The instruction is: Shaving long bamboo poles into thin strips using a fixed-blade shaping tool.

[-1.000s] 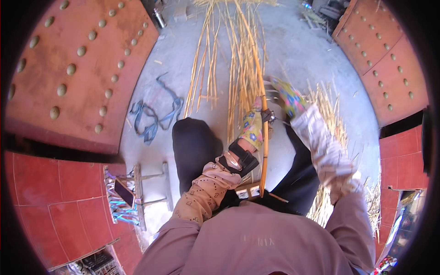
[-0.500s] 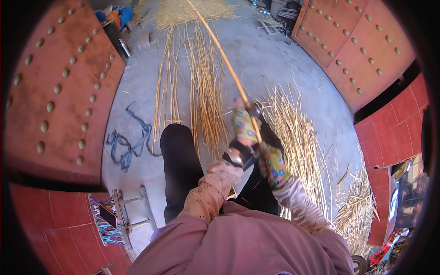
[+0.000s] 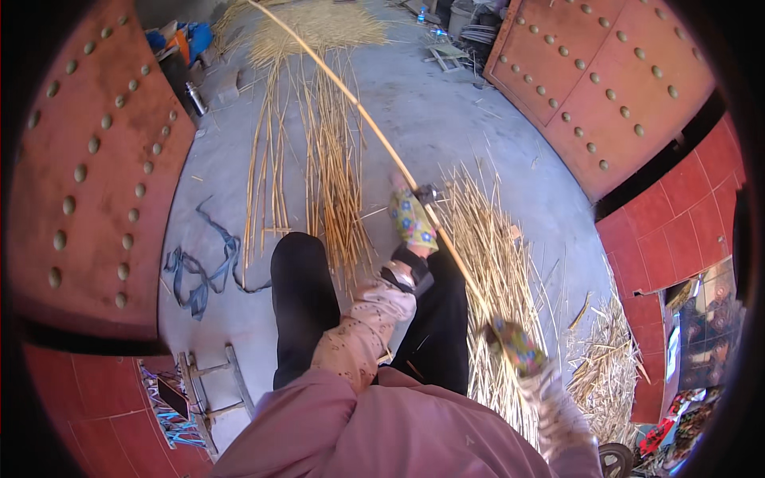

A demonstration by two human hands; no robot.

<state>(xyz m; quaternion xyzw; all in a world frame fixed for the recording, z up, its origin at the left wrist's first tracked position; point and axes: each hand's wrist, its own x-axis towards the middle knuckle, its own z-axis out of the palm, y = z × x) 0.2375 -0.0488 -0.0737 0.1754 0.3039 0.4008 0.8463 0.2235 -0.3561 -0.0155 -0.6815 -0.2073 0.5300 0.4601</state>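
A long tan reed stalk (image 3: 351, 97) slants from the far left down toward my right side. My left hand (image 3: 411, 217), in a flowered fingerless glove with a black strap at the wrist, is closed around the stalk above my knees. A small dark tool (image 3: 427, 193) sits against the stalk beside that hand; its exact kind is unclear. My right hand (image 3: 518, 347), in a matching glove and blurred, is closed at the stalk's near end by my right thigh. Beneath the stalk lies a heap of pale reeds (image 3: 486, 239).
Unworked brown reeds (image 3: 335, 183) lie ahead of my knees. A blue-grey strap (image 3: 199, 275) is on the floor to the left, near a small wooden stool frame (image 3: 215, 390). Studded red doors (image 3: 96, 175) flank both sides. Straw scraps (image 3: 610, 374) pile at right.
My right hand has drawn away from the left one, down and to the right along the stalk. My left hand stays near the dark tool. The whole view has shifted slightly.
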